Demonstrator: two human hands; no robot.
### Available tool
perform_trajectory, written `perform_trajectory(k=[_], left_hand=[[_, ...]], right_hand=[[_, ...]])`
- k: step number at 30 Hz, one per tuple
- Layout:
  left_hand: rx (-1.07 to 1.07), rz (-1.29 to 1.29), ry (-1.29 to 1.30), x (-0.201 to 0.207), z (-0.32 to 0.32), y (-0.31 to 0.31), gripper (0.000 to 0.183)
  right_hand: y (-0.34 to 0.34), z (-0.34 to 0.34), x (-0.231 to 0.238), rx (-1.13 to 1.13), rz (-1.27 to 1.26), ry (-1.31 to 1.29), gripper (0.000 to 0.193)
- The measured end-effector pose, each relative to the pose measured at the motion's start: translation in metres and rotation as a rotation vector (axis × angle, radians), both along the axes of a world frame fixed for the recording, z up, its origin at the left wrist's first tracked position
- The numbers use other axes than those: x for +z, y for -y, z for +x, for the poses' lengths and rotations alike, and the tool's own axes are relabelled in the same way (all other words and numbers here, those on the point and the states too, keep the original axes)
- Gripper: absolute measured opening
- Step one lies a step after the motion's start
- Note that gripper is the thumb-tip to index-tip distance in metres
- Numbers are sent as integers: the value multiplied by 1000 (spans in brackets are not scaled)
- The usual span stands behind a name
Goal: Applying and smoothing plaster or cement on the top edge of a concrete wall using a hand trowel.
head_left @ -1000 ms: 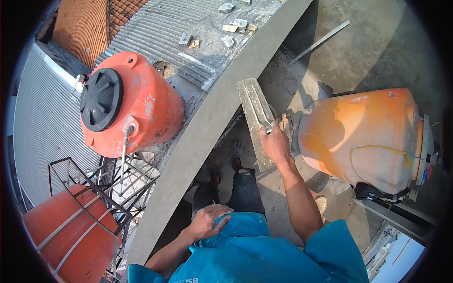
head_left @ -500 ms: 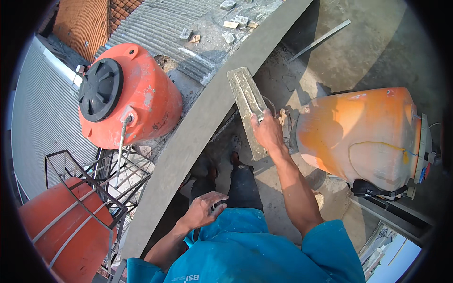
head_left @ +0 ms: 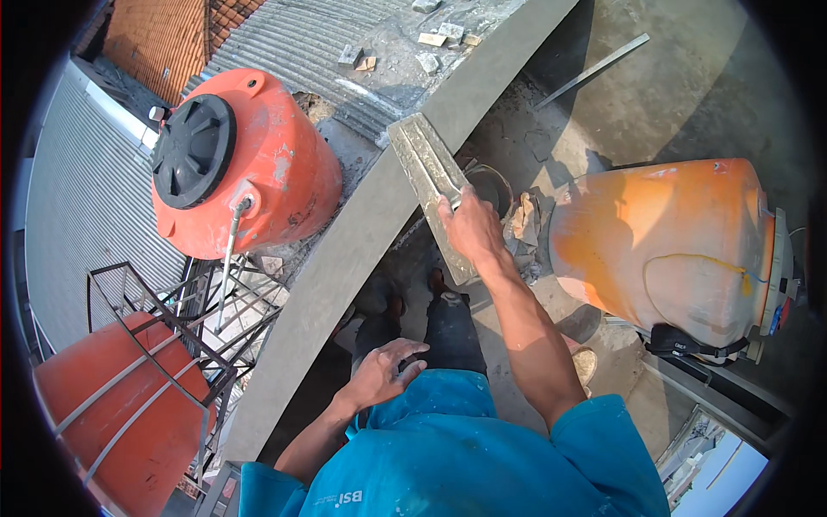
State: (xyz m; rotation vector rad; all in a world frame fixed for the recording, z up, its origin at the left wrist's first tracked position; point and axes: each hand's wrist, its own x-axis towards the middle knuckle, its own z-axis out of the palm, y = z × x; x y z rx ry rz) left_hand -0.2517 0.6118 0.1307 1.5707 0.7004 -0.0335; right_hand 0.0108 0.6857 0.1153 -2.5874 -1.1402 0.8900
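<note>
My right hand (head_left: 474, 228) is wrapped round the handle of a long plastering float (head_left: 422, 172), its wooden-looking board caked with grey mortar. The float's far end overlaps the smooth grey top of a curved parapet wall (head_left: 336, 267); whether it touches the surface I cannot tell. My left hand (head_left: 388, 372) hangs in front of my waist, near my teal shirt (head_left: 431, 431), with nothing in it and a gap between thumb and fingers. Just beyond my right hand stands a bucket (head_left: 493, 188), partly hidden by the hand and float.
Beyond the wall are an orange water tank (head_left: 293, 172) with a black lid, another tank (head_left: 129, 405) in a metal frame (head_left: 172, 323), and corrugated roofing (head_left: 293, 43). On my right lies a large orange barrel (head_left: 655, 241). A straight bar (head_left: 594, 71) leans farther off.
My right hand has shifted the float a little to the left and farther across the wall top. More of the bucket shows. My left hand moved slightly right and up.
</note>
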Motion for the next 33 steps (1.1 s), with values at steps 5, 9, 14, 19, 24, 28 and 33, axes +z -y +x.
perform_trajectory(k=[5, 9, 14, 19, 24, 28, 33], left_hand=[[144, -12, -42, 4, -27, 0, 30], [93, 14, -86, -8, -45, 9, 31], [-1, -29, -93, 4, -15, -5, 32], [175, -25, -124, -14, -63, 14, 33], [74, 86, -129, -31, -55, 24, 33], [168, 70, -120, -31, -41, 16, 35], [343, -84, -190, -29, -74, 29, 30]], right_hand=[[49, 22, 5, -83, 48, -31, 50], [60, 0, -3, 6, -89, 111, 51], [-4, 37, 5, 16, -19, 124, 51], [64, -1, 16, 7, -59, 47, 49], [32, 1, 1, 1, -127, 126, 49], [4, 19, 12, 8, -33, 156, 50], [92, -39, 2, 52, -175, 50, 55]])
